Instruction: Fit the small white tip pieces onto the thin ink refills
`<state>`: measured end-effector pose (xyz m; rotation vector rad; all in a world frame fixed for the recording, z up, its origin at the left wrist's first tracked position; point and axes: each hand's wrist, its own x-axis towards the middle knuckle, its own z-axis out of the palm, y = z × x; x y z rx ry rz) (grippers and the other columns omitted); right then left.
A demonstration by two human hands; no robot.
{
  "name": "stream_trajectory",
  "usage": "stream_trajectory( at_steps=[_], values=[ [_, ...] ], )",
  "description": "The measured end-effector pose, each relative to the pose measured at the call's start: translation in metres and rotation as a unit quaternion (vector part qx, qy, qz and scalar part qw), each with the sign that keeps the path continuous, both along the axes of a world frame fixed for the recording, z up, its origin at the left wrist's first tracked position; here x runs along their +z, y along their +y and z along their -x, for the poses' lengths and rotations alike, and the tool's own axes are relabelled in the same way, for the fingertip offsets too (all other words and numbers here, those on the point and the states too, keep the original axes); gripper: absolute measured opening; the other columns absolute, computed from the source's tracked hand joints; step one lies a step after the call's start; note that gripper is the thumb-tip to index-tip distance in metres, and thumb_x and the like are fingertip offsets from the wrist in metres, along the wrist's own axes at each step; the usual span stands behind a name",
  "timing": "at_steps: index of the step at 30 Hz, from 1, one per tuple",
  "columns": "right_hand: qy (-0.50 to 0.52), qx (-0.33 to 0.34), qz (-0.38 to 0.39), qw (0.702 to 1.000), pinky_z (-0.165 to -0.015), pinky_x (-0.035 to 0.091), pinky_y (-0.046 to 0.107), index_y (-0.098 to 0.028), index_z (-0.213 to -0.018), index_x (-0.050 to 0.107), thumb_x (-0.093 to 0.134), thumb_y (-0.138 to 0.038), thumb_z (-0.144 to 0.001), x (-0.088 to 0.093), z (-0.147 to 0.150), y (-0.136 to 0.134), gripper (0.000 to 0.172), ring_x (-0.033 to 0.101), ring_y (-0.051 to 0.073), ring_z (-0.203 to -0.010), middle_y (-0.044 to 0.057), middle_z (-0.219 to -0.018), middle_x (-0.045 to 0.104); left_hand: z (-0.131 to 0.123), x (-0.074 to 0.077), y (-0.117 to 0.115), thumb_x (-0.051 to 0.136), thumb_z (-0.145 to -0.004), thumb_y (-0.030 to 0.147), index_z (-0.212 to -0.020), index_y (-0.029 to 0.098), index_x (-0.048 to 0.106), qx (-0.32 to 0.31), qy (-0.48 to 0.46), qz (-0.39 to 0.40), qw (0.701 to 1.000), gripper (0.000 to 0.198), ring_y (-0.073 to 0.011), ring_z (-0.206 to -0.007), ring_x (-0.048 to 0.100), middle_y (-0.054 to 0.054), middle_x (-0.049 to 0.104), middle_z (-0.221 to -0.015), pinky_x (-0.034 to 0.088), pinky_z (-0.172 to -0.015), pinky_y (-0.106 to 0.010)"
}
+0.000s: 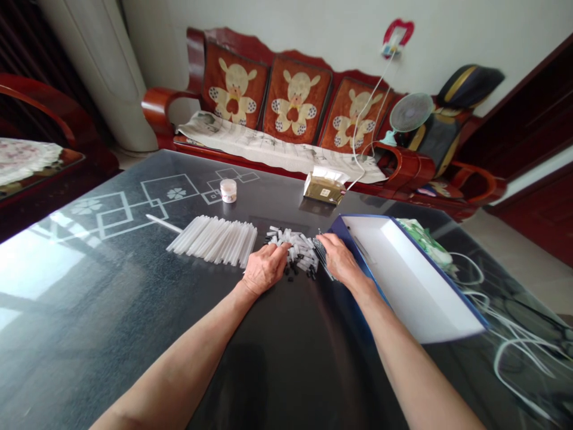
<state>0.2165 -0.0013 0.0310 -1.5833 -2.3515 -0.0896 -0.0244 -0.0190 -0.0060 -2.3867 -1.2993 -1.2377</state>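
Note:
My left hand (267, 267) is closed, its fingertips at the near left side of a heap of small white and black pen parts (305, 251). What those fingers pinch, if anything, is too small to make out. My right hand (339, 258) has its fingers bent over a bundle of thin dark rods that look like pen refills (320, 251), gripping near their far ends. Left of the heap lies a row of translucent white pen barrels (215, 239), side by side. A single white pen (163, 223) sticks out beyond the row's left end.
An open blue box (416, 280) with a white inside stands just right of my right hand. Farther back on the dark table (134, 286) are a small round jar (228, 190) and a tissue pack (325, 185). White cables (505, 340) and a green packet (425, 242) lie beyond the box.

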Motion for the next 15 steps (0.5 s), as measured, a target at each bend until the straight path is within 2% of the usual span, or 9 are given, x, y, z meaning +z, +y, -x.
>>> stream_trajectory(
  at_steps=[4,7,10,15],
  values=[
    [-0.176,-0.014,0.043,0.983,-0.085,0.043,0.037,-0.019,-0.127,0.055,0.038,0.004,-0.079,0.005,0.003,-0.004,0.056,0.053,0.025,-0.103,0.012,-0.124,0.057,0.000,0.000,0.000,0.044,-0.095,0.024,-0.113,0.020,0.059,-0.005,-0.002,-0.001,1.000,0.024,-0.0129,-0.071,0.061,-0.002,0.060,-0.074,0.046,-0.064,-0.021],
    [-0.216,-0.006,0.048,0.975,-0.083,0.041,0.037,-0.021,-0.127,0.055,0.042,0.003,-0.078,0.009,0.001,-0.008,0.057,0.052,0.027,-0.104,0.012,-0.126,0.056,0.000,0.000,0.000,0.044,-0.095,0.024,-0.113,0.019,0.059,-0.005,-0.001,-0.006,1.000,0.024,-0.0131,-0.070,0.061,-0.001,0.060,-0.073,0.046,-0.063,-0.022],
    [-0.185,-0.002,0.024,0.982,-0.083,0.041,0.036,-0.022,-0.126,0.056,0.044,0.004,-0.077,0.016,0.002,-0.014,0.057,0.053,0.025,-0.101,0.011,-0.124,0.056,0.000,0.000,0.000,0.044,-0.095,0.024,-0.113,0.019,0.060,-0.005,0.002,-0.004,1.000,0.024,-0.0131,-0.070,0.060,-0.001,0.060,-0.072,0.046,-0.063,-0.022],
    [-0.028,0.030,-0.008,0.999,-0.084,0.045,0.030,-0.019,-0.103,0.066,0.049,-0.013,-0.089,0.016,0.024,-0.028,0.023,0.058,0.019,-0.090,0.008,-0.102,0.062,0.000,0.000,0.000,0.044,-0.095,0.024,-0.114,0.019,0.059,-0.008,0.001,-0.002,1.000,0.024,-0.0132,-0.070,0.061,-0.001,0.060,-0.073,0.046,-0.064,-0.022]
  ],
)
